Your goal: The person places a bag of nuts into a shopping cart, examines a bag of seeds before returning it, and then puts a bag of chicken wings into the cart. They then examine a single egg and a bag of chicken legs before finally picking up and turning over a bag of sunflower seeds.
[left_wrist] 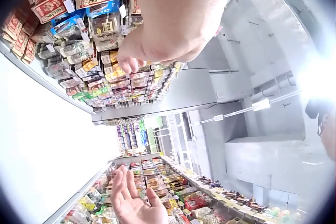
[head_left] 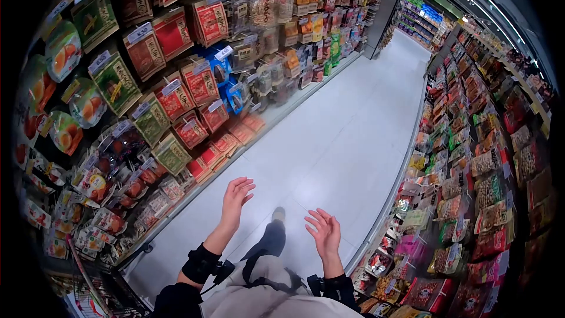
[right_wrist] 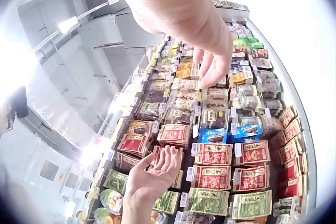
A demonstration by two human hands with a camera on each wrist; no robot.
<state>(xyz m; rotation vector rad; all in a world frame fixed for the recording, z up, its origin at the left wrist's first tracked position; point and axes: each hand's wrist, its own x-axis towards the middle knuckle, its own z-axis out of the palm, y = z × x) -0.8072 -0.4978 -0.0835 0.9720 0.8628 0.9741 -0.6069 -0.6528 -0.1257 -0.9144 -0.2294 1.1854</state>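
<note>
My left hand (head_left: 234, 205) is held out over the aisle floor with relaxed fingers and nothing in it. Beyond it on the left, red snack packets (head_left: 191, 130) and green packets (head_left: 154, 122) hang in rows on a shelf wall. Palm up and likewise bare, my right hand (head_left: 325, 233) hovers over the floor on the other side. The left wrist view has the right hand (left_wrist: 137, 203) low in front of the opposite shelf. From the right wrist, the left hand (right_wrist: 152, 179) overlaps the red and green packets.
Packaged snacks (head_left: 488, 191) line the sloping shelf on the right. A shopping cart (head_left: 97, 294) stands at the lower left against the shelving. Between the shelves a pale floor (head_left: 347, 123) runs toward a far shelf (head_left: 419, 19). One shoe (head_left: 279, 215) is forward on the floor.
</note>
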